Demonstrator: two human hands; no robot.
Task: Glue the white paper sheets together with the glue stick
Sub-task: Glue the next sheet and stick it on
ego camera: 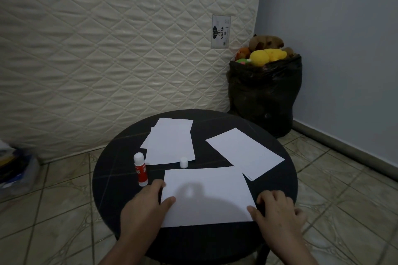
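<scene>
A white paper sheet (206, 196) lies at the near side of the round black table (277, 180). My left hand (144, 206) holds its left edge, thumb on top. My right hand (277, 211) holds its near right corner, thumb on the paper and fingers curled beside the edge. A red and white glue stick (141, 171) stands upright just beyond my left hand. Its small white cap (183, 162) stands apart near the middle. Two overlapping sheets (170, 142) lie at the back, and another sheet (245, 153) lies slanted at the right.
A quilted mattress (107, 49) leans against the wall behind the table. A black bag of plush toys (265, 97) stands in the corner at the back right. A pile of belongings (13, 170) sits on the tiled floor at the left.
</scene>
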